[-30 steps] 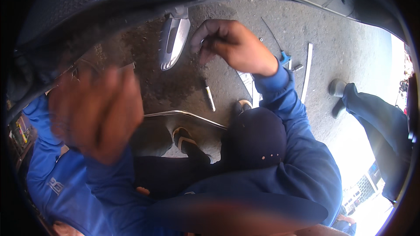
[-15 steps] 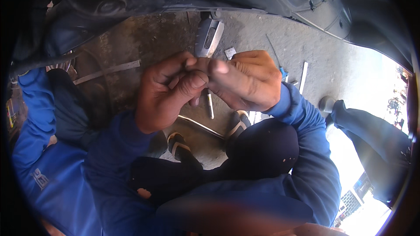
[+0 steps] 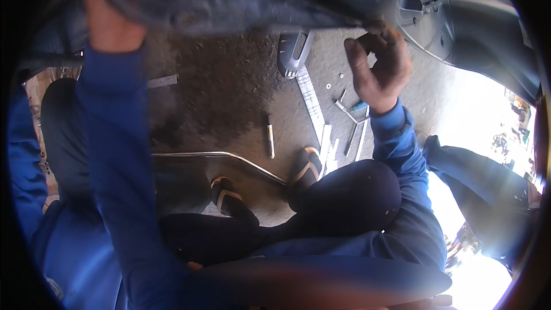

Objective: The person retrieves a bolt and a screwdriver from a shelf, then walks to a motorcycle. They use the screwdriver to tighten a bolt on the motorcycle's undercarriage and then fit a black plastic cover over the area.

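A long black plastic vehicle panel [image 3: 229,14], blurred, spans the top of the view. My left hand [image 3: 115,26] reaches up at its left end. Most of this hand's fingers are behind the panel, and a little skin shows above its upper edge; the hand appears to grip it. At the panel's right end is my right hand [image 3: 385,69]. Its curled fingertips touch the panel's edge, while the thumb stands apart with a gap between. I see nothing held in the right hand.
On the ground lie a grey plastic part [image 3: 294,54], a marker pen [image 3: 271,140], a T-handled tool [image 3: 353,116], a bent metal rod [image 3: 229,156] and pale strips [image 3: 311,103]. Grey vehicle bodywork [image 3: 476,28] stands at upper right. Other people's legs [image 3: 482,178] are close on both sides.
My hands were together in the middle. Now they are apart, the left up at the panel's left end, the right at its right end. The panel's lower edge sits lower in view.
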`<state>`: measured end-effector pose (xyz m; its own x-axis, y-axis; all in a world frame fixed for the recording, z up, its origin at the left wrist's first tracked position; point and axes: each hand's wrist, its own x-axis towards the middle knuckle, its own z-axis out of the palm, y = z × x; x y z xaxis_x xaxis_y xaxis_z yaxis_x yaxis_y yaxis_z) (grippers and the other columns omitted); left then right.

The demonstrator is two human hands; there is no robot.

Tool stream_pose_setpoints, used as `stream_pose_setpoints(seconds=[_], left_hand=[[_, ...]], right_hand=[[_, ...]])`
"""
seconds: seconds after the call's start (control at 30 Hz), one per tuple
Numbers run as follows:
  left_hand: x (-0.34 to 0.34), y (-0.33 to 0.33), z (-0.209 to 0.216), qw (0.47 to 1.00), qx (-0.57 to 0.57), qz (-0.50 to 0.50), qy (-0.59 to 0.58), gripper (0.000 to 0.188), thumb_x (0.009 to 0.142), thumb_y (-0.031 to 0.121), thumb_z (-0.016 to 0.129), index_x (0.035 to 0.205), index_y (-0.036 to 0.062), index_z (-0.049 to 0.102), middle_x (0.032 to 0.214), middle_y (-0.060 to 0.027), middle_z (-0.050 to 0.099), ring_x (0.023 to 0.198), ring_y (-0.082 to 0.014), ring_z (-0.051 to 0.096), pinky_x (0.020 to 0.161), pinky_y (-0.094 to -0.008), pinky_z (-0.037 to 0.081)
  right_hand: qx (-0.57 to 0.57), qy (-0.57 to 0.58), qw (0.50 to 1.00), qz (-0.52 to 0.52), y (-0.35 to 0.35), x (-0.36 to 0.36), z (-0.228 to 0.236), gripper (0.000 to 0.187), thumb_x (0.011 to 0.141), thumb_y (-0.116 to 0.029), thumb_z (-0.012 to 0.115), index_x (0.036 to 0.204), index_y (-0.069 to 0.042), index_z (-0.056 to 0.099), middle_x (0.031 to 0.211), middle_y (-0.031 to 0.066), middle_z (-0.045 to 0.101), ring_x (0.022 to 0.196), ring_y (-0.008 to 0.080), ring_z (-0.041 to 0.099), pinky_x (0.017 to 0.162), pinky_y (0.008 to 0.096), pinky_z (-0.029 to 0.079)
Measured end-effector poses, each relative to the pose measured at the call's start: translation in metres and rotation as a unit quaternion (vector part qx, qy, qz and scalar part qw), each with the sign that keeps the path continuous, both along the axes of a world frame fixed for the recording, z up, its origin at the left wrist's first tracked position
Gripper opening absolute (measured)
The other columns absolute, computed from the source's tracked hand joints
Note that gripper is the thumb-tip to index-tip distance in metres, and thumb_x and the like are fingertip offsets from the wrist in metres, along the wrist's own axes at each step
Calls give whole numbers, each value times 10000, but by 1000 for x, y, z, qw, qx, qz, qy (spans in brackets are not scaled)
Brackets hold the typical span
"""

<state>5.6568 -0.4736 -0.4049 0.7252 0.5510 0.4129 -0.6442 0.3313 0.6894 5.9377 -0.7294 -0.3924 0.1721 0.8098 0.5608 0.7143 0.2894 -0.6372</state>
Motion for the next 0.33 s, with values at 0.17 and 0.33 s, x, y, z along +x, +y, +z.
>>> stream_pose_setpoints(seconds=[0.17, 0.33], left_hand=[[65, 16, -7, 963, 43, -266, 19, 350, 977, 211, 440, 1265, 16, 467, 1172, -134, 569, 1067, -251, 556, 912, -378, 459], [105, -7, -20, 984, 3, -174, -28, 325, 982, 246, 396, 1185, 27, 523, 1143, -133, 593, 1014, -266, 589, 823, -390, 512]], right_hand=[[-40, 27, 999, -23, -2, -5, -7, 385, 752, 48, 640, 1070, 5, 429, 672, 47, 594, 529, 66, 528, 514, 202, 420], [8, 86, 996, -31, 0, -15, -19, 361, 751, 63, 630, 1042, 17, 422, 787, 79, 588, 565, 79, 558, 526, 209, 440]])
